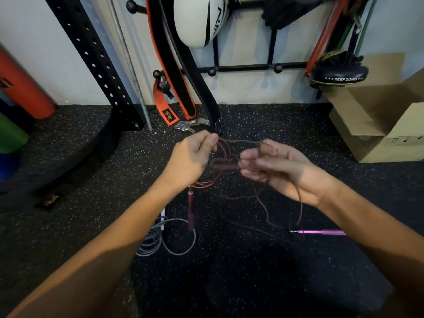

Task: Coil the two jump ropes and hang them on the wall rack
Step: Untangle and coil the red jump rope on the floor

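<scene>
1. My left grip [192, 157] is curled, with thumb and fingers pinching a small bunch of loops of the maroon jump rope [220, 148], held above the floor in front of the wall
2. My right grip [277, 167] is palm-up with its fingers half-curled; the same rope crosses them and runs down past the wrist, so I judge it holds the strand being fed, though blur hides how tightly
3. That coil is only part made: a few loops hang between the two grips, one maroon handle [190, 207] dangles below my left wrist, and the rest of the cord trails loose over the rubber floor [298, 134] to the pink handle [321, 232] lying near my right forearm
4. The grey jump rope [165, 239] lies on the floor beside my left forearm, gathered in loops; whether it is tidy enough to hang I cannot tell
5. The wall rack [252, 67] shows bare pegs on its lower bar, and neither rope is on it
6. My judgement is that the task is under halfway: finish coiling the maroon rope, pick up the grey one, then hang both
</scene>
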